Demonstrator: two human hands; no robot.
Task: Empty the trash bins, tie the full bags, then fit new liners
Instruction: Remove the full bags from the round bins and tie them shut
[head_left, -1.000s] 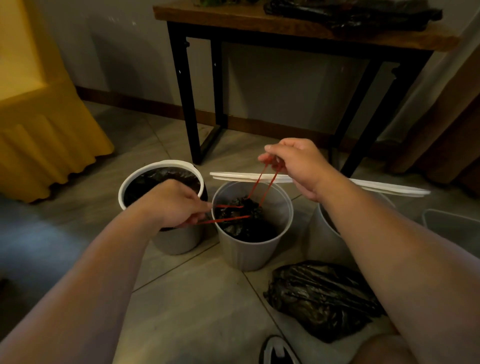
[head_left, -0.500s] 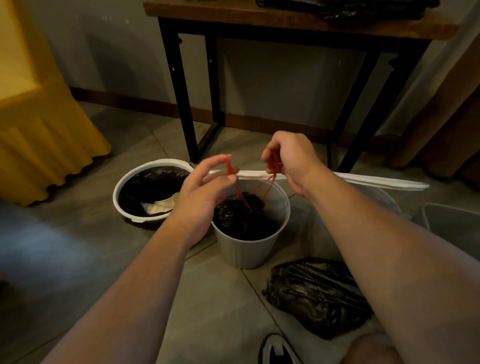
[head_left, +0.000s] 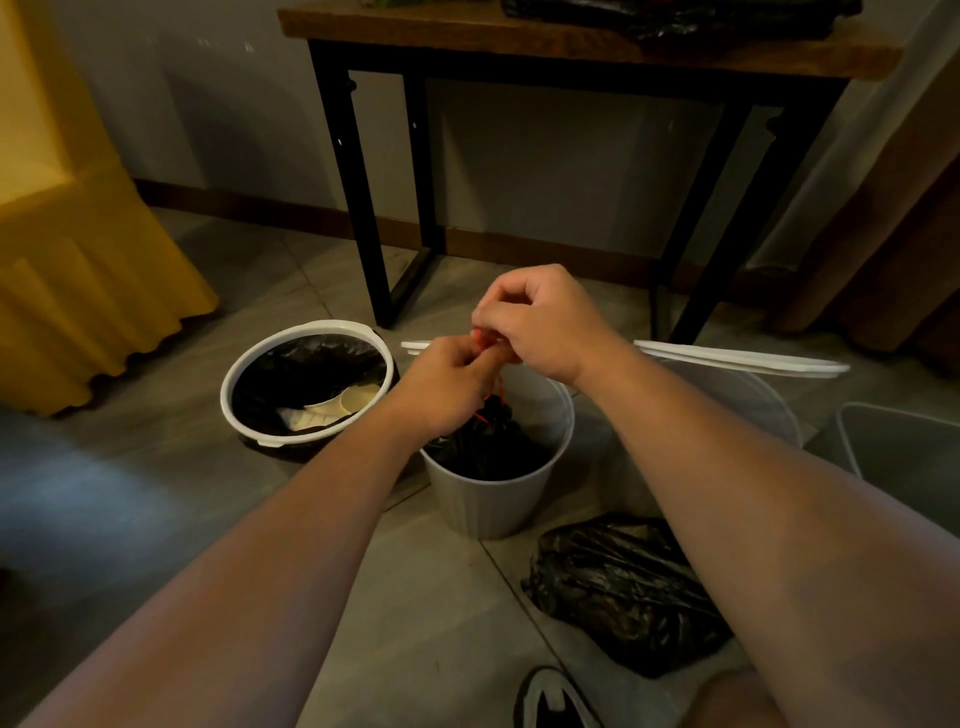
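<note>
Hands (head_left: 447, 387) (head_left: 545, 322) drawn together, both pinching red drawstring (head_left: 498, 387)

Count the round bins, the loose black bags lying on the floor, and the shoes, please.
Round bins: 3 (left bin, middle bin, right bin)
Loose black bag: 1
Shoe: 1
Total: 5
</note>
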